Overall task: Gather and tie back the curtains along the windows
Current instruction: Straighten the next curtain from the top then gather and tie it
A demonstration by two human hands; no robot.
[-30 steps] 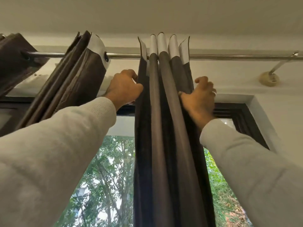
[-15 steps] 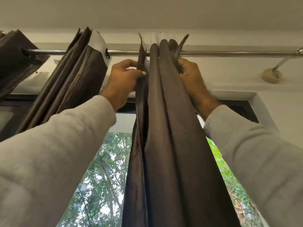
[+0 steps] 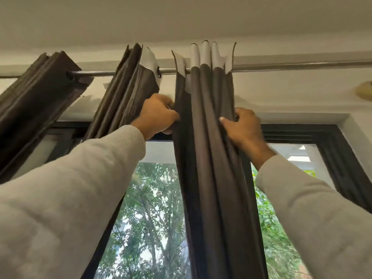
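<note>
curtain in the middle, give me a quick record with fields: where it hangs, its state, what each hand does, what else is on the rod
curtain: middle curtain, dark, hangs from the rod in front of the window
state: gathered into tight folds, no tie visible
left hand: left hand grips the curtain's left edge
right hand: right hand grips the folds on its right side
also on rod: two other bunches, further left, already gathered

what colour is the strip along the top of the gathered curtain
White, above dark brown-grey fabric, on the gathered curtain; clearest in the head view.
</note>
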